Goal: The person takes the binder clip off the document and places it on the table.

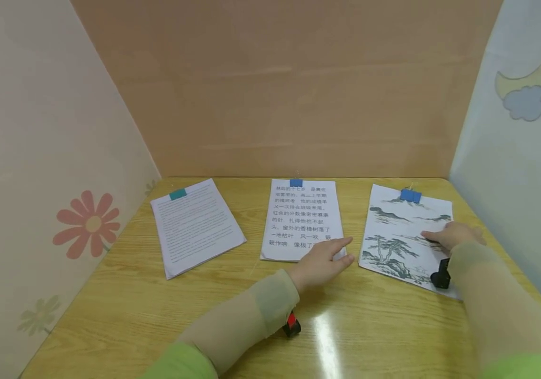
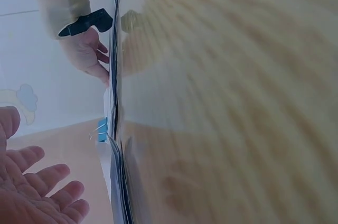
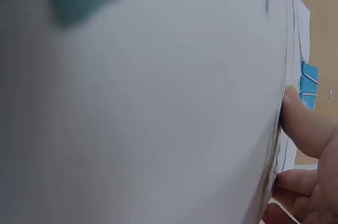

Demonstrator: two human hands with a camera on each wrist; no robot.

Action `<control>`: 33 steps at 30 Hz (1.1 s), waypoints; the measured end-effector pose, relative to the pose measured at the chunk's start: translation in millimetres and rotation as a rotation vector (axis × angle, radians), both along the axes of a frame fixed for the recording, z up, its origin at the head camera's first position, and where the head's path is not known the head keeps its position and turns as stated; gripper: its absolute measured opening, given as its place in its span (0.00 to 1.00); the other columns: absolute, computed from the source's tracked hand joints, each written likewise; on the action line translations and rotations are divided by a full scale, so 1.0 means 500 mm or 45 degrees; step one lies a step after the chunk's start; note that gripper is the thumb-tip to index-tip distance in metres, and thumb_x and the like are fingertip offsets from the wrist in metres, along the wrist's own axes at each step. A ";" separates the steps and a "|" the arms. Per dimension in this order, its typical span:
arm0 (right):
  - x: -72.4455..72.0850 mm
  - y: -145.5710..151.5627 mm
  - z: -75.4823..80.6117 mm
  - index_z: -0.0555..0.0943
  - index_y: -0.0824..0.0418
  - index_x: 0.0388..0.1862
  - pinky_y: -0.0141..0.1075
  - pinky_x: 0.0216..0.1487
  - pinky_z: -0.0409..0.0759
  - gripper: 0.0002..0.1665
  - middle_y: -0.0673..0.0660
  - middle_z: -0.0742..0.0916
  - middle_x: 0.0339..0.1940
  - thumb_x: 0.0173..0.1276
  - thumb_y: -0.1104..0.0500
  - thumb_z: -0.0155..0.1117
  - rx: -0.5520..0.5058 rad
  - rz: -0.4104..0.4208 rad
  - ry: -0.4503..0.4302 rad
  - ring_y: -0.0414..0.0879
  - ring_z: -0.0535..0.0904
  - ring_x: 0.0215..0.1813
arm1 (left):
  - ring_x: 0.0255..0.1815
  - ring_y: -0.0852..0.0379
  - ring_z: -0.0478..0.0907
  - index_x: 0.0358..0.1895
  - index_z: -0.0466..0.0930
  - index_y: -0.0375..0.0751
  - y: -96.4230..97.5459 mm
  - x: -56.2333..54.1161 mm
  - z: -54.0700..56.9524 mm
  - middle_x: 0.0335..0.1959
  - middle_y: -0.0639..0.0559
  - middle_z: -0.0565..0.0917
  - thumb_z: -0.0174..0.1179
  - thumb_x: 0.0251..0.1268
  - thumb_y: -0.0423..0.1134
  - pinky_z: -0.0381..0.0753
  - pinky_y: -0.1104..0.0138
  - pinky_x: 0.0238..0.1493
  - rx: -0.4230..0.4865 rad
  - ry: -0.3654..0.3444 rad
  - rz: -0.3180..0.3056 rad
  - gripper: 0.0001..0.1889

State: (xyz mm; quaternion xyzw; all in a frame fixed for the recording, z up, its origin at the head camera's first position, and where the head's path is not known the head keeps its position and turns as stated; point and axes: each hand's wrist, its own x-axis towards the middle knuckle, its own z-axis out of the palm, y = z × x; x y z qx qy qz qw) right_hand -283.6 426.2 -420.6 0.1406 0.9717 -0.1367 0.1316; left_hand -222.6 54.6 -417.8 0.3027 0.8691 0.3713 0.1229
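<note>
At the right lies a clipped stack of paper [image 1: 396,226] whose top sheet carries an ink landscape of pines and hills. My right hand [image 1: 455,235] is at its right edge. The thumb [image 3: 302,129] lies on the top sheet, and the other fingers curl at the edge, partly hidden by the paper. My left hand [image 1: 320,265] holds nothing, its fingers spread above the table just in front of the middle stack of paper [image 1: 301,218], which is printed with large Chinese characters. The left wrist view shows the left hand's fingers [image 2: 66,195] extended, apart from the sheets.
A third paper stack [image 1: 197,226], with small print and a teal clip [image 1: 178,194], lies slanted at the left. Blue binder clips [image 1: 410,196] grip the top of the landscape stack. The wooden table [image 1: 232,316] meets a tan back wall [image 1: 280,95] and pale side walls.
</note>
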 end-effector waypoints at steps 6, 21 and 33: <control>0.024 -0.002 0.009 0.72 0.76 0.42 0.54 0.35 0.69 0.54 0.74 0.78 0.37 0.56 0.21 0.53 0.017 0.103 -0.030 0.69 0.72 0.39 | 0.74 0.58 0.55 0.73 0.60 0.49 -0.002 0.003 0.000 0.73 0.55 0.62 0.42 0.75 0.57 0.54 0.62 0.72 -0.005 0.000 -0.006 0.29; 0.082 -0.035 0.013 0.76 0.77 0.50 0.65 0.41 0.64 0.63 0.80 0.77 0.51 0.50 0.16 0.52 0.199 0.297 -0.016 0.79 0.66 0.48 | 0.74 0.56 0.56 0.73 0.61 0.48 -0.004 0.009 0.004 0.73 0.54 0.63 0.44 0.75 0.56 0.54 0.61 0.72 0.000 -0.025 0.010 0.29; 0.136 -0.086 0.034 0.82 0.71 0.43 0.69 0.51 0.60 0.59 0.72 0.83 0.41 0.48 0.16 0.51 0.300 0.418 -0.080 0.71 0.74 0.44 | 0.71 0.58 0.61 0.73 0.62 0.53 0.003 -0.006 0.013 0.71 0.60 0.64 0.47 0.72 0.60 0.59 0.61 0.70 0.029 -0.208 0.068 0.31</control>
